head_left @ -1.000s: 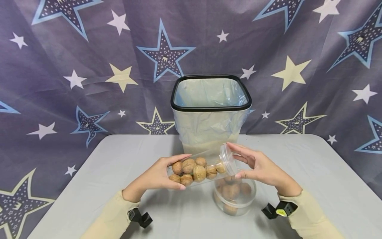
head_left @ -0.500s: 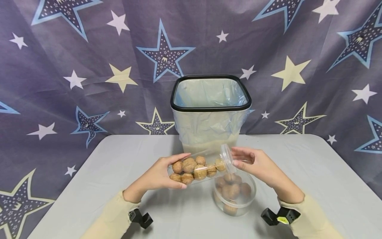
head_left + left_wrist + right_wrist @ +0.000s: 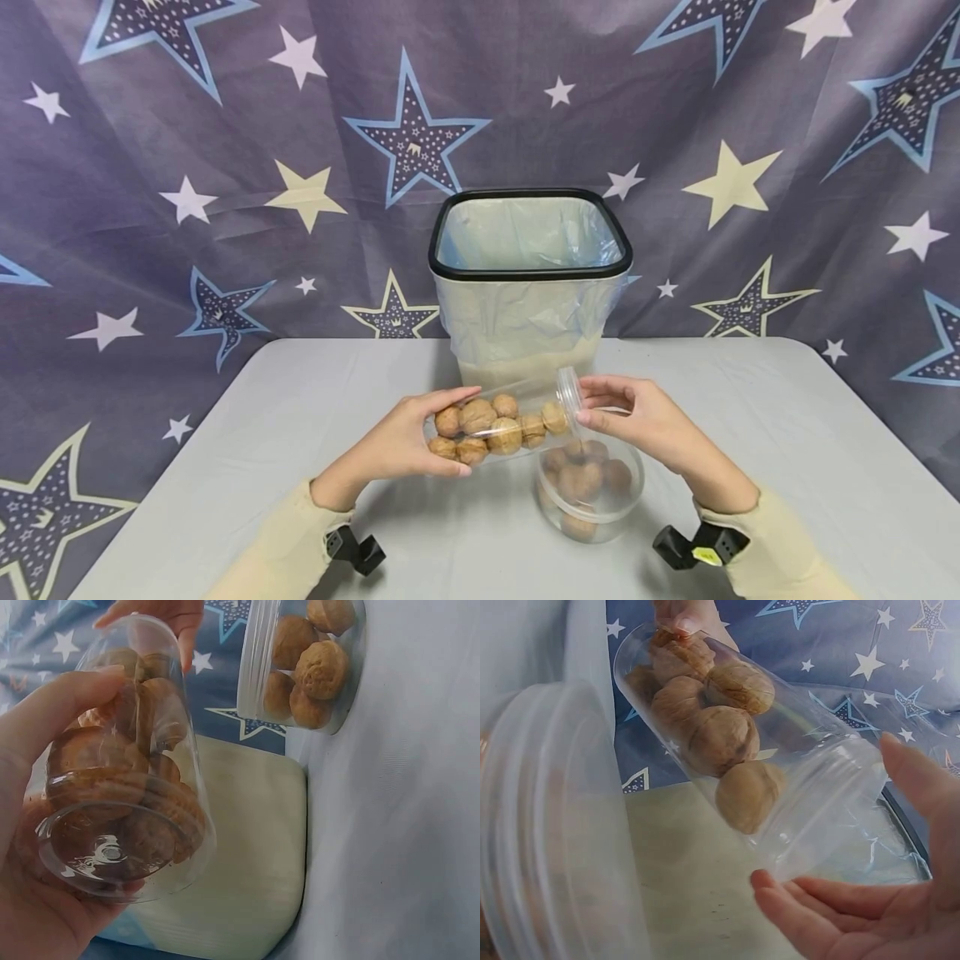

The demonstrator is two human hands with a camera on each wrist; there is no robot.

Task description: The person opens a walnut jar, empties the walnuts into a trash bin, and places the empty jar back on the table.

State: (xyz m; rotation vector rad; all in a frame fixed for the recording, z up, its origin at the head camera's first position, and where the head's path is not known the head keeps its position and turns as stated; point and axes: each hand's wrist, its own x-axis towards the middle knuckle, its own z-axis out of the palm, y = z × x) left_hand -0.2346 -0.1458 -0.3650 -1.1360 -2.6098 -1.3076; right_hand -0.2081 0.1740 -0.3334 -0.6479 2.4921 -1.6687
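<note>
"Jar [image 3: 534, 393]?"
"Sideways, grasped by left hand [image 3: 411, 435], nuts [image 3: 504, 435] inside."
"Right hand [image 3: 636, 412]?"
"Pinches the lid [image 3: 568, 398], at the end opposite the left grip."
"Else?"
"Tub [image 3: 613, 528] just below the right grip, bin [image 3: 525, 321] beyond both hands"

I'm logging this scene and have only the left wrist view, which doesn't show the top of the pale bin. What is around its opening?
Observer: The head view shows a black rim running all round the open top of the bin.
Operator: Thanks. My view shows only part of the right hand beyond the held jar. How is it placed there?
Observer: In the right wrist view, the right hand has its thumb and fingers on opposite sides of the ribbed end of the held jar; I can't tell how firmly they touch it.
</note>
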